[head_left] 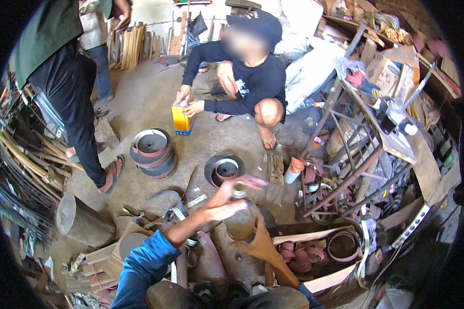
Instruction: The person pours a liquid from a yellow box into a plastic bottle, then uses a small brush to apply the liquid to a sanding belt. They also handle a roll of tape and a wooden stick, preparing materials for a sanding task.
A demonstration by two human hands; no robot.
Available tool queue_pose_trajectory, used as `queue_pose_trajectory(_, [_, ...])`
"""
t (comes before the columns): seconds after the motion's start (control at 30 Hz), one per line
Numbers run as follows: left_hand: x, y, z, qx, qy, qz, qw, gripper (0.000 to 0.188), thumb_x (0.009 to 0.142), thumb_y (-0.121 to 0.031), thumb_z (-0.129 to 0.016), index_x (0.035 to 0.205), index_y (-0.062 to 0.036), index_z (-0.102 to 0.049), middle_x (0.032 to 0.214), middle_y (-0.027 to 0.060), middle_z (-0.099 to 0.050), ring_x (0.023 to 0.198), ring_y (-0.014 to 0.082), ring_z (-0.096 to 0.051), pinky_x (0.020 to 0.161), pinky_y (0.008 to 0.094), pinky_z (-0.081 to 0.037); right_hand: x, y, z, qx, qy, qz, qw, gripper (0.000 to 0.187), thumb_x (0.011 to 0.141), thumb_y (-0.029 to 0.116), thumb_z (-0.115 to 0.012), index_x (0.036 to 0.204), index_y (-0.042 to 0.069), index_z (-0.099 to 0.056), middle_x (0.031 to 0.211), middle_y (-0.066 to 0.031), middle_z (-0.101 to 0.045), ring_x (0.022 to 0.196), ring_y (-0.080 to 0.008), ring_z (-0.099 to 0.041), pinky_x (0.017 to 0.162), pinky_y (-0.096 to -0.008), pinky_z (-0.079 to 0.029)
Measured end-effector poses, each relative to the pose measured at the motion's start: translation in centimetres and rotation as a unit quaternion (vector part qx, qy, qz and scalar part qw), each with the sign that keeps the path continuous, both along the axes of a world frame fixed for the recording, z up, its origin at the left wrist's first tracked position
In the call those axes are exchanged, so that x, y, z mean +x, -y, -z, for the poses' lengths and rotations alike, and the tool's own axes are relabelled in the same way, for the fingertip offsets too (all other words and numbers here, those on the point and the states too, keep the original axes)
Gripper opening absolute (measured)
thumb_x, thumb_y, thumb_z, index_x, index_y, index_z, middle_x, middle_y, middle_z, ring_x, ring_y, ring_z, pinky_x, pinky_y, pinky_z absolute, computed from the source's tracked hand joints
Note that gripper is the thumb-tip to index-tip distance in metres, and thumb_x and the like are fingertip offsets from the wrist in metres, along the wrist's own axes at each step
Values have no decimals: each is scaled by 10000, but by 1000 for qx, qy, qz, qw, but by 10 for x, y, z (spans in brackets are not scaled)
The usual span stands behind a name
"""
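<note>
A brownish glass bottle (239, 225) stands upright in front of me, above the floor. My right hand (261, 241) is wrapped round its lower body from the right side. Around the bottle's neck, my left hand (222, 202) has its thumb and fingers apart, one on each side of the mouth; the fingers are slightly blurred. Whether they touch the neck is hard to tell. Just beyond my hands lies a dark coiled roll (226, 169) with a pale ring inside.
A stack of black and reddish rolls (153, 154) stands left of centre. Farther back, a squatting person (252, 77) handles a yellow box (182, 121). Another person's leg (87, 123) is at left. A metal frame (353, 154) stands right, above a wooden box (319, 280) of reddish strips.
</note>
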State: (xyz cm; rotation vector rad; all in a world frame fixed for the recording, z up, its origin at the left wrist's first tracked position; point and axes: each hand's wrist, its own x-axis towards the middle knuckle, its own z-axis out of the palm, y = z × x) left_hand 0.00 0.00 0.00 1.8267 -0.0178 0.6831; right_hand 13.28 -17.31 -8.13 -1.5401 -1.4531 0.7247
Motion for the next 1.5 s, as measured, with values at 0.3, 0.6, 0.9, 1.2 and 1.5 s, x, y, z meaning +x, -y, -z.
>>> queue_pose_trajectory(0.3, [33, 22, -1, -114, 50, -179, 976, 656, 729, -132, -880, 1268, -8, -527, 1149, 61, -636, 1062, 135, -577, 954, 309, -473, -15, -19, -13, 99, 8, 224, 969, 780, 648, 240, -900, 1250, -10, -473, 1125, -170, -617, 1041, -288, -623, 905, -397, -496])
queue_pose_trajectory(0.6, [10, 22, 5, -98, 62, -251, 961, 525, 759, -192, -879, 1154, 37, -621, 1010, 44, -685, 914, 103, -599, 838, 279, -499, -40, -32, -3, 87, -108, 127, 982, 1056, 672, 306, -911, 1461, -11, -284, 1351, -226, -488, 1269, -312, -502, 1060, -444, -417])
queue_pose_trajectory(0.9, [22, 7, 24, -347, 160, -95, 919, 767, 946, -429, -602, 1517, -53, -256, 1513, 160, -331, 1438, 272, -285, 1190, 395, -243, 17, -62, -56, 163, -64, 72, 982, 992, 768, 406, -832, 1492, 2, -287, 1433, -205, -444, 1332, -298, -443, 1122, -428, -357])
queue_pose_trajectory(1.2, [-16, 43, 63, -82, -148, -33, 985, 1242, 680, -168, -887, 1579, -95, -34, 1577, 206, -242, 1475, 285, -218, 1203, 404, -228, 21, -39, -16, -37, -233, 76, 969, 839, 759, 302, -839, 1413, 2, -407, 1294, -167, -548, 1205, -267, -536, 1043, -386, -430])
queue_pose_trajectory(1.5, [1, 36, 94, -79, -86, -118, 986, 1170, 663, -208, -891, 1563, -49, -160, 1413, 207, -493, 1307, 273, -489, 1105, 392, -390, 25, -72, -26, 92, -257, 208, 939, 734, 825, 298, -815, 1398, -3, -470, 1268, -128, -599, 1126, -229, -583, 982, -362, -479])
